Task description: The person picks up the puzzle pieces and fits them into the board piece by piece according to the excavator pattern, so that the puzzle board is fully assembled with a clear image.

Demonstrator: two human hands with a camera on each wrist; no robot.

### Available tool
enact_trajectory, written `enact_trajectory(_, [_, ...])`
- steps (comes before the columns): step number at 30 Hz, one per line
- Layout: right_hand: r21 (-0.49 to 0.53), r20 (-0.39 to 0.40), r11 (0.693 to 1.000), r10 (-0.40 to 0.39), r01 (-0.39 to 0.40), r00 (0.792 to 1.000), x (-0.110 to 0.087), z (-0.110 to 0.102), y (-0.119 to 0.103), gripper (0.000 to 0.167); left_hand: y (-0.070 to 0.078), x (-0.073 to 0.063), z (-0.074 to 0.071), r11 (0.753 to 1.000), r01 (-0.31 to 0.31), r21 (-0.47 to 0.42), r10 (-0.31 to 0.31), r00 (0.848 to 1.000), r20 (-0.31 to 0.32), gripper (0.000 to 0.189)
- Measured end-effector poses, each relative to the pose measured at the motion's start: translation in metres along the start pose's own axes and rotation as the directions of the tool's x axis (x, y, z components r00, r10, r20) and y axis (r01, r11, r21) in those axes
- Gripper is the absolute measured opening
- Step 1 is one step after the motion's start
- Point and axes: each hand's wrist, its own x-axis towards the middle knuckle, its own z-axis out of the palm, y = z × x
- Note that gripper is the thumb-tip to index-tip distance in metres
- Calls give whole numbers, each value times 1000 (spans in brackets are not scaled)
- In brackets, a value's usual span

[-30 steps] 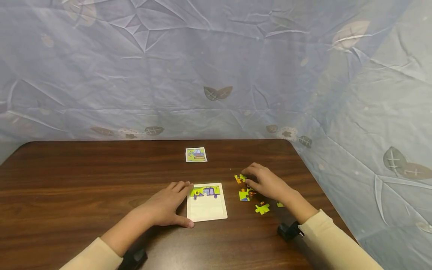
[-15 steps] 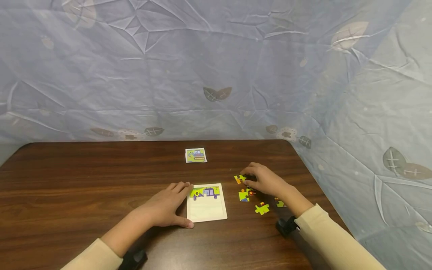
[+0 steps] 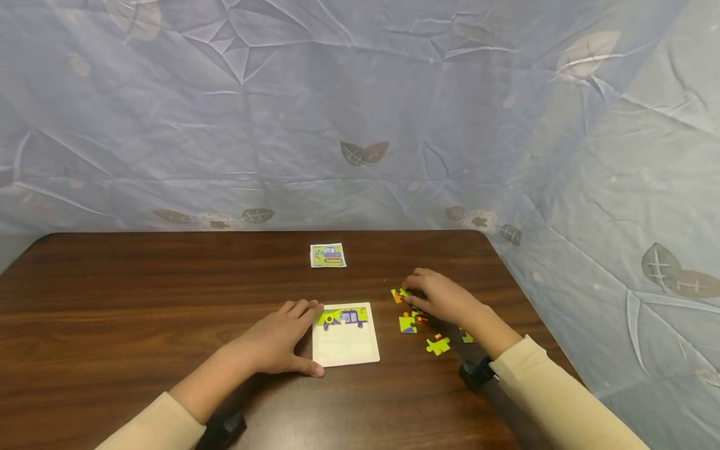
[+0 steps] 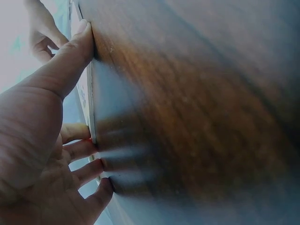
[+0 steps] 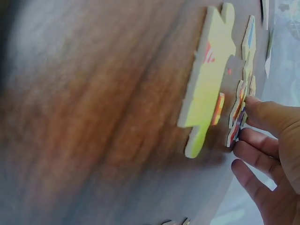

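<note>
A white square puzzle tray (image 3: 345, 350) lies on the table, with a strip of green and purple vehicle pieces (image 3: 344, 317) along its far edge. My left hand (image 3: 275, 340) rests at the tray's left side, thumb at the near corner and index finger at the far one, the other fingers on the table. To the right of the tray, my right hand (image 3: 447, 301) pinches a green and orange puzzle piece (image 3: 397, 295) between thumb and fingertips, low over the table. In the right wrist view, the thumb and fingers partly hide the small pieces there.
Several loose pieces lie near my right hand: a green and blue piece (image 3: 407, 324), a yellow-green piece (image 3: 437, 345) nearer me, and one piece (image 3: 467, 336) beside the forearm. A small picture card (image 3: 328, 255) lies farther back. Patterned fabric (image 3: 292, 125) hangs behind the table.
My right hand and forearm have shifted slightly left, uncovering more of the piece beside the forearm. My left hand and the tray keep their places.
</note>
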Motion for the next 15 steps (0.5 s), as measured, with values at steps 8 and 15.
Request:
enact_trajectory(8, [-27, 38, 999, 46, -45, 998, 5, -2, -2, 18, -1, 0, 0, 1000, 1, 11, -1, 1000, 0, 115])
enact_trajectory(15, [11, 22, 998, 60, -60, 998, 7, 0, -5, 20, -1, 0, 1, 1000, -1, 11, 1, 1000, -3, 115])
